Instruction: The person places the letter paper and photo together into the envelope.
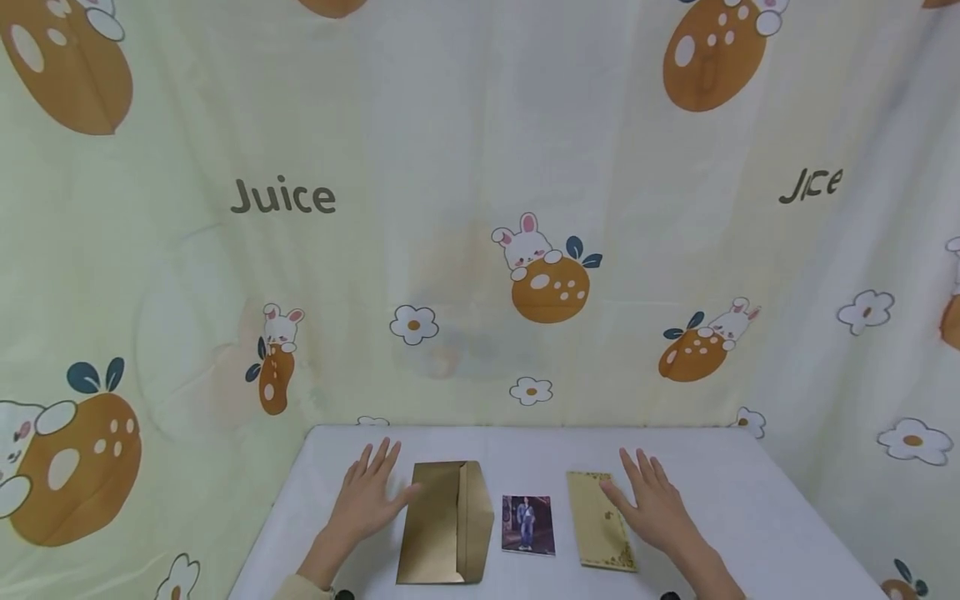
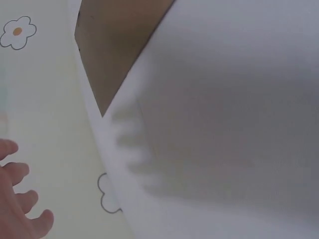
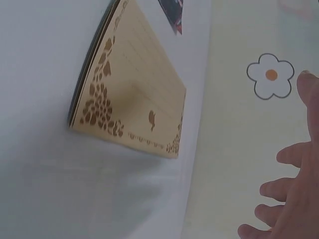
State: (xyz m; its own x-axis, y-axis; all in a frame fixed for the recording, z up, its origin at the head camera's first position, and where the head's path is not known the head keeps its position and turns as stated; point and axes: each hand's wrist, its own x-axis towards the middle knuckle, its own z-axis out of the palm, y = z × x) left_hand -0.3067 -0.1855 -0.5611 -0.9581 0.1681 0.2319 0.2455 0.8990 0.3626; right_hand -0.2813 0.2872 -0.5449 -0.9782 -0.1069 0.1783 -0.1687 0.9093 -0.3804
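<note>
In the head view my left hand [image 1: 366, 498] hovers with fingers spread, its thumb over the left edge of a gold envelope [image 1: 431, 525]. The envelope's flap [image 1: 475, 525] lies opened out to the right. A small photo [image 1: 527, 525] of a standing person lies in the middle. To its right is a pale yellow stack of letter paper [image 1: 600, 521] with brown floral corners; the right wrist view shows several layers in the stack [image 3: 134, 94]. My right hand [image 1: 654, 504] is held above the stack's right side, fingers spread, holding nothing.
A white table [image 1: 720, 467] carries all these things. Behind it and at both sides hangs a pale yellow curtain [image 1: 450, 250] printed with rabbits, oranges, flowers and the word Juice.
</note>
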